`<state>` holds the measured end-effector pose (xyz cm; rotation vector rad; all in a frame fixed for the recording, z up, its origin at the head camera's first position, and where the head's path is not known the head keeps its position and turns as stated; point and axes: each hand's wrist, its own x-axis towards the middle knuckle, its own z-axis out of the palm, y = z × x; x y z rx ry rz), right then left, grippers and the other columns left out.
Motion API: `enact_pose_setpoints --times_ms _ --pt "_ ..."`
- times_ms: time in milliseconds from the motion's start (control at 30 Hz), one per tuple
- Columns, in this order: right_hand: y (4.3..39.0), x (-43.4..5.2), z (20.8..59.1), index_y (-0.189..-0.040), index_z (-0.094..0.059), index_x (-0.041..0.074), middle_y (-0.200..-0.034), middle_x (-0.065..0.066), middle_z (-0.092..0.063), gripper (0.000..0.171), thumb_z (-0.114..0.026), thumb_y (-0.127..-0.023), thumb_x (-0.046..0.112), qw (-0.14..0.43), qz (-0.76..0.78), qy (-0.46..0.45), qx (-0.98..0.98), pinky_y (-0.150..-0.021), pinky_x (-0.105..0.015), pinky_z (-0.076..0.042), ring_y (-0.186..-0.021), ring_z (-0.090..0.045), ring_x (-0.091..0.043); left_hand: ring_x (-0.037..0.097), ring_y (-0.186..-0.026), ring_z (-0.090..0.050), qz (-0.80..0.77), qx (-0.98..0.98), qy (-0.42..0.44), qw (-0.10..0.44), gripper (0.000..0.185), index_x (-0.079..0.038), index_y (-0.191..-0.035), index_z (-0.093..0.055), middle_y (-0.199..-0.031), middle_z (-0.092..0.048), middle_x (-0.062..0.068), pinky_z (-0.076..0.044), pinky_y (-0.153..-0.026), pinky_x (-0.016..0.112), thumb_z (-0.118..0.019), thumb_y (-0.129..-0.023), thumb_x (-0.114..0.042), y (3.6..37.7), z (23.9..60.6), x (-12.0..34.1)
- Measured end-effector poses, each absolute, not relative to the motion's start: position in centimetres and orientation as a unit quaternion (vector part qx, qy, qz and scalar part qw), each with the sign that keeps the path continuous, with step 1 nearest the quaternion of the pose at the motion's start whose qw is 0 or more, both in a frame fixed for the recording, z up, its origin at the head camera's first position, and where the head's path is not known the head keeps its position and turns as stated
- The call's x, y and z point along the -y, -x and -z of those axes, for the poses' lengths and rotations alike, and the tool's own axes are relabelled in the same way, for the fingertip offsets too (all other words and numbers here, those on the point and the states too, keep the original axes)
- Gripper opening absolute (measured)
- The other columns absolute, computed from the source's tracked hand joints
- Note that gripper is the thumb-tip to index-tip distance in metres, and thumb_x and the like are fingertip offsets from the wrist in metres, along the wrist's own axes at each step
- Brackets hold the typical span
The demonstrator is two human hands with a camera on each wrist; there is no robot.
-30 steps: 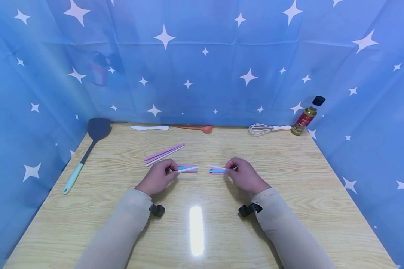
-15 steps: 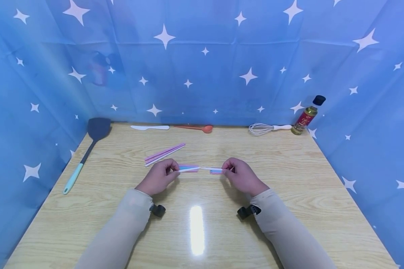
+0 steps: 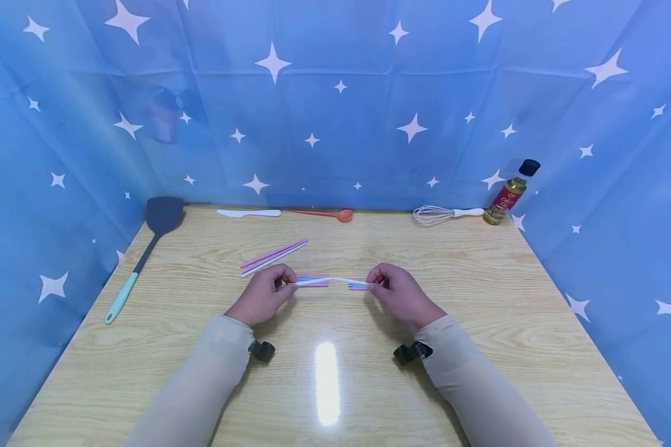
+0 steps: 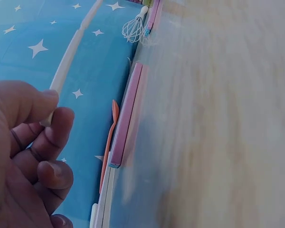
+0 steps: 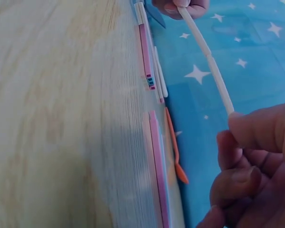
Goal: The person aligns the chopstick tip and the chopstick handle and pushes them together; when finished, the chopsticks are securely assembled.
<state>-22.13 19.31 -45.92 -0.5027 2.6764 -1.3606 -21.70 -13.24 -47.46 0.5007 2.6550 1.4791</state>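
My left hand (image 3: 264, 293) pinches a short white chopstick section (image 4: 65, 61) between thumb and fingers. Facing it, my right hand (image 3: 401, 293) pinches a second white chopstick section (image 5: 221, 88) the same way. Both sections meet end to end between the hands, slightly bent at the joint, above the table. Under them lie two small groups of short pink and blue sections, a left group (image 3: 314, 285) and a right group (image 3: 355, 287), each partly hidden by a hand. Behind my left hand, several long pink and white chopsticks (image 3: 274, 254) lie slanted side by side.
Along the back edge of the wooden table (image 3: 481, 372) lie a white knife (image 3: 248, 213), an orange spoon (image 3: 343, 215) and a whisk (image 3: 433, 215). An oil bottle (image 3: 505, 198) stands at back right, a dark spatula (image 3: 163, 215) lies left. Starry blue cloth (image 3: 335, 124) surrounds the table.
My right hand has moved a little left, bringing its white section from apart to meeting the left one end to end. The left hand has barely moved.
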Motion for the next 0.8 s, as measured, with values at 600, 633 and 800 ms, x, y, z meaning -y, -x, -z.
enact_pose_setpoints --times_ms 600,633,800 --pt "22.26 -19.49 45.8 -0.096 -0.067 0.009 -0.077 0.0 -0.054 0.006 -0.069 -0.101 0.006 0.047 0.453 0.183 -0.871 -0.059 -0.026 -0.04 -0.065 -0.047 -0.014 0.016 -0.072 -0.046 -0.484 -0.855 -0.184 0.016 0.003 -0.012 -0.099 -0.067 -0.089 -0.059 -0.001 -0.041 -0.068 0.027 -0.069 -0.102 -0.013 21.49 47.01 13.3" --pt "22.24 -19.47 45.82 -0.096 -0.066 0.009 -0.077 0.0 -0.054 0.005 -0.069 -0.101 0.006 0.047 0.453 0.182 -0.872 -0.059 -0.026 -0.04 -0.065 -0.047 -0.015 0.016 -0.072 -0.046 -0.484 -0.855 -0.186 0.016 0.004 -0.011 -0.099 -0.067 -0.09 -0.059 -0.001 -0.041 -0.069 0.027 -0.069 -0.102 -0.013 21.49 47.03 13.28" --pt "22.18 -19.18 45.98 -0.101 -0.07 0.005 -0.082 -0.001 -0.058 0.003 -0.071 -0.099 0.006 0.04 0.465 0.171 -0.868 -0.059 -0.025 -0.041 -0.068 -0.048 -0.015 0.017 -0.075 -0.047 -0.486 -0.855 -0.181 0.012 0.004 -0.008 -0.102 -0.068 -0.09 -0.058 0.001 -0.041 -0.069 0.027 -0.07 -0.102 -0.012 21.53 47.18 13.14"
